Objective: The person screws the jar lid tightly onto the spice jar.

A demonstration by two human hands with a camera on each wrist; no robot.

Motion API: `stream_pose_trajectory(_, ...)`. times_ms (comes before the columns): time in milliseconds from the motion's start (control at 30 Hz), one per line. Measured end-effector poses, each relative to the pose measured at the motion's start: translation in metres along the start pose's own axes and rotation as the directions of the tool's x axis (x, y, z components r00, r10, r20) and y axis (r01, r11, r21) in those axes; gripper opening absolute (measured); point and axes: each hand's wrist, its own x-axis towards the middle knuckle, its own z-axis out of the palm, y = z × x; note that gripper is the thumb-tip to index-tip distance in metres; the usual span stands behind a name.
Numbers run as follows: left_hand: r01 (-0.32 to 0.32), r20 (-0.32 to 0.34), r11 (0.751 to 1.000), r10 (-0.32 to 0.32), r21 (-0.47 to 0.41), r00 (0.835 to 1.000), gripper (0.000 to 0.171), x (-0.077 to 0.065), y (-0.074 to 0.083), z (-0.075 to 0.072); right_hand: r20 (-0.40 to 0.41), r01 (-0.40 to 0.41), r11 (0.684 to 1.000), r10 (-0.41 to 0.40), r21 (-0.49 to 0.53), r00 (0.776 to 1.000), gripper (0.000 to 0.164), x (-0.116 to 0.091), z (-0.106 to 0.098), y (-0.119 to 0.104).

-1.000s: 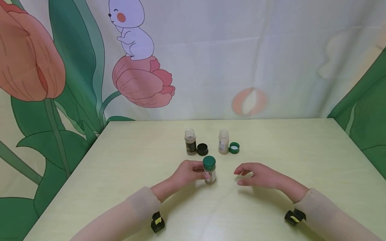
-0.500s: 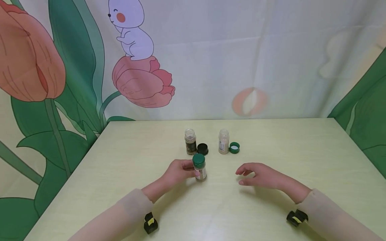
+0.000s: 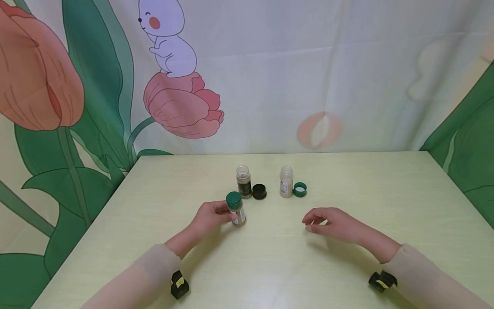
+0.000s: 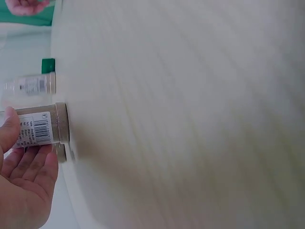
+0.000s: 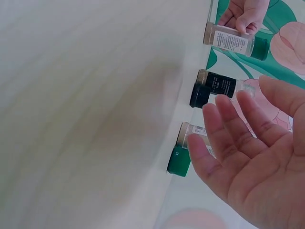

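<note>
Jar [image 3: 239, 216] with a green cap [image 3: 233, 200] on it leans slightly in the person's left hand [image 3: 206, 219], on the near side of a dark-labelled jar [image 3: 244, 185]. I see the left thumb on its white label [image 4: 35, 129] and the fingers behind, gripping it; whether its base touches the table [image 3: 278, 270], I can't tell from my station. The right hand [image 3: 333, 224] is well apart from it, off to the right, fingers loosely bent, thumb near the fingertips, holding nothing. Farther out I have 2 uncapped jars upright: the dark-labelled jar, with a black cap [image 3: 259, 192] just beside it, and a pale jar [image 3: 286, 182], with a loose green cap [image 3: 299, 189] at its right, white inside showing. The table is pale and faintly grained. Behind it I get a printed cloth [image 3: 262, 86] with tulips and a white animal [image 3: 175, 51].
</note>
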Motion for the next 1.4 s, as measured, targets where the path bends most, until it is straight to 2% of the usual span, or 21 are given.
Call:
stream_pose_trajectory(233, 0.006, -0.048, 1.000, -0.006, 0.018, 0.999, 0.039, 0.003, -0.006, -0.012, 0.026, 0.009, 1.000, -0.009, 0.003, 1.000, 0.026, -0.001, 0.003, 0.001)
stream_pose_trajectory(600, 0.096, -0.122, 0.995, -0.091, 0.037, 0.988, 0.044, 0.010, -0.012, -0.034, 0.030, 0.033, 0.999, -0.033, 0.001, 0.999, 0.027, -0.002, 0.004, 0.002)
stream_pose_trajectory(900, 0.123, -0.158, 0.992, -0.119, 0.015, 0.980, 0.050, 0.020, -0.022, -0.054, 0.029, 0.037, 0.999, -0.037, 0.000, 0.999, 0.026, -0.003, 0.005, 0.003)
stream_pose_trajectory(1400, 0.203, -0.249, 0.979, -0.188, 0.035, 0.950, 0.053, 0.028, -0.035, -0.090, 0.032, 0.027, 1.000, -0.027, 0.002, 0.999, 0.026, -0.005, 0.004, 0.001)
